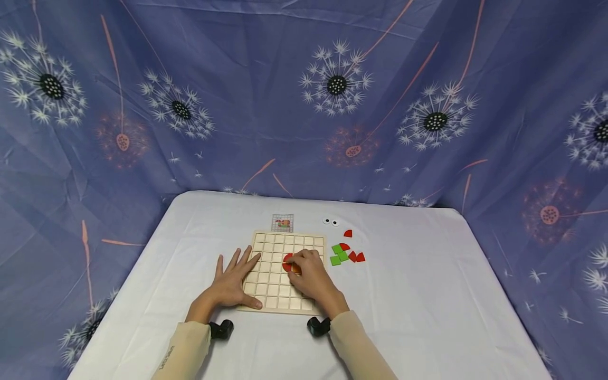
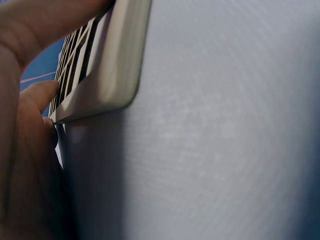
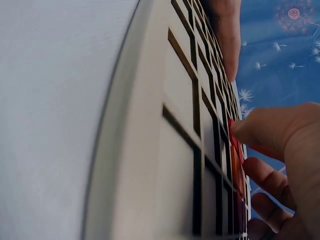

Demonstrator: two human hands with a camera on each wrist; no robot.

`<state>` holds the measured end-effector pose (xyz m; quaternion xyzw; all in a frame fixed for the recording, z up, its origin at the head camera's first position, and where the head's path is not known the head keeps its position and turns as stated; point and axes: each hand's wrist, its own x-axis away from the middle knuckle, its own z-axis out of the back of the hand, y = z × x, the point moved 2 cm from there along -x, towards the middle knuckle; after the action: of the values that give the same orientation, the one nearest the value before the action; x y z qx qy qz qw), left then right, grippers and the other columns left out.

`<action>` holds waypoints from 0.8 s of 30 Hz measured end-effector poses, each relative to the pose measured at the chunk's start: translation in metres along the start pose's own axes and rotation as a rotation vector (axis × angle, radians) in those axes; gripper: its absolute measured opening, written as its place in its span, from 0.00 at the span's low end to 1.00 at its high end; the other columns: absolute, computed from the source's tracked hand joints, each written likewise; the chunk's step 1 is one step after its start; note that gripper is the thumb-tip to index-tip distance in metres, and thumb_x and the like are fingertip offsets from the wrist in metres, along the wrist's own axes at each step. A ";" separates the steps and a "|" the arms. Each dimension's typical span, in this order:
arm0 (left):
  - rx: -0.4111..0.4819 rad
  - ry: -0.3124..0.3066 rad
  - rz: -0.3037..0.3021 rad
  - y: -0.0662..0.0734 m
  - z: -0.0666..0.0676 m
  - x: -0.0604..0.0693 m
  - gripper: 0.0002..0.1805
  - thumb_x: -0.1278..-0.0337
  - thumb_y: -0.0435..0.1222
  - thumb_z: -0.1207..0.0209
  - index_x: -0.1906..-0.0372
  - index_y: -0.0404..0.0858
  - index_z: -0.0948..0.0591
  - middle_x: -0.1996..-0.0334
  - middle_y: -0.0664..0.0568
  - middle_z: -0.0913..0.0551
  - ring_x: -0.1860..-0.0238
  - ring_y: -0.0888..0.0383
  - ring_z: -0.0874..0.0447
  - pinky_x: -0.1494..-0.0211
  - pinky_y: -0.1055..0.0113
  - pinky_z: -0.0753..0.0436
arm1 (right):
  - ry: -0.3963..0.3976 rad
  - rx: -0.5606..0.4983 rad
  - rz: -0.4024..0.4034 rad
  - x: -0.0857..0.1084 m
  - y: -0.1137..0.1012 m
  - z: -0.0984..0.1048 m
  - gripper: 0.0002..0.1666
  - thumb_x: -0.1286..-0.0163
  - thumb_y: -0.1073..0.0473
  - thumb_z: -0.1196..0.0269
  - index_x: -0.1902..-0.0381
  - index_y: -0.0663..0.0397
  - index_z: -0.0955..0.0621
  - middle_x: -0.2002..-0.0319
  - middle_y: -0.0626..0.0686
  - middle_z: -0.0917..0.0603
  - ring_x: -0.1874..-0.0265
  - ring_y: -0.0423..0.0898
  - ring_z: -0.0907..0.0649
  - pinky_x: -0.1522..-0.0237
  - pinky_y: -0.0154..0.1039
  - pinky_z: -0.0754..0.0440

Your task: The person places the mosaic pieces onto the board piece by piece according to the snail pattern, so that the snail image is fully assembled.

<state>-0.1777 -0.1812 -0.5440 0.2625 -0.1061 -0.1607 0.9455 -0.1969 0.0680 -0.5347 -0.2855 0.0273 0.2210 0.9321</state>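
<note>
A wooden grid board (image 1: 267,302) lies on the white table. My left hand (image 1: 230,285) rests at its left side with fingers spread, the thumb on its near left corner; the left wrist view shows the thumb and a finger against the frame. Over the right-middle cells, my right hand (image 1: 311,274) has bent fingers and pinches a red quarter-circle tile (image 3: 231,129), partly hidden by the thumb. Beside the fingertips, a red rounded tile (image 1: 287,258) lies on the grid, and an orange tile (image 1: 296,269) shows under the hand. The palm hides other cells.
Right of the board lie several loose tiles, including a green square (image 1: 335,260) and a red quarter circle (image 1: 348,233). Two googly eyes (image 1: 331,221) sit behind them. A small picture card (image 1: 283,222) touches or nearly touches the board's far edge. A patterned blue curtain (image 1: 266,105) hangs behind.
</note>
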 end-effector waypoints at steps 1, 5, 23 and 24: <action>0.002 -0.001 0.001 0.000 0.000 0.000 0.75 0.78 0.66 0.21 0.18 0.43 0.43 0.16 0.40 0.56 0.17 0.32 0.63 0.24 0.27 0.74 | -0.001 -0.010 0.000 0.001 0.001 0.001 0.15 0.33 0.57 0.31 0.48 0.48 0.12 0.49 0.50 0.16 0.43 0.52 0.24 0.39 0.48 0.21; 0.008 -0.004 0.005 -0.001 0.000 0.000 0.76 0.78 0.66 0.21 0.18 0.43 0.43 0.16 0.40 0.56 0.17 0.32 0.63 0.25 0.27 0.75 | -0.014 -0.054 0.012 0.005 0.006 0.008 0.18 0.32 0.57 0.31 0.44 0.50 0.14 0.45 0.51 0.17 0.39 0.52 0.25 0.35 0.49 0.22; 0.022 -0.004 -0.004 0.000 0.000 0.000 0.76 0.78 0.65 0.20 0.18 0.42 0.43 0.16 0.39 0.57 0.17 0.31 0.64 0.25 0.27 0.76 | -0.029 0.072 -0.031 0.034 0.065 0.060 0.26 0.34 0.56 0.28 0.38 0.49 0.17 0.39 0.51 0.19 0.35 0.52 0.25 0.31 0.52 0.24; 0.023 -0.003 -0.006 0.000 0.000 0.000 0.76 0.78 0.65 0.20 0.18 0.42 0.43 0.16 0.39 0.56 0.17 0.31 0.63 0.25 0.27 0.75 | -0.027 0.078 -0.046 0.035 0.070 0.063 0.26 0.34 0.56 0.28 0.38 0.50 0.17 0.39 0.52 0.19 0.34 0.53 0.25 0.30 0.53 0.24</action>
<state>-0.1774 -0.1816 -0.5437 0.2737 -0.1084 -0.1626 0.9417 -0.1998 0.1682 -0.5244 -0.2466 0.0167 0.2020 0.9477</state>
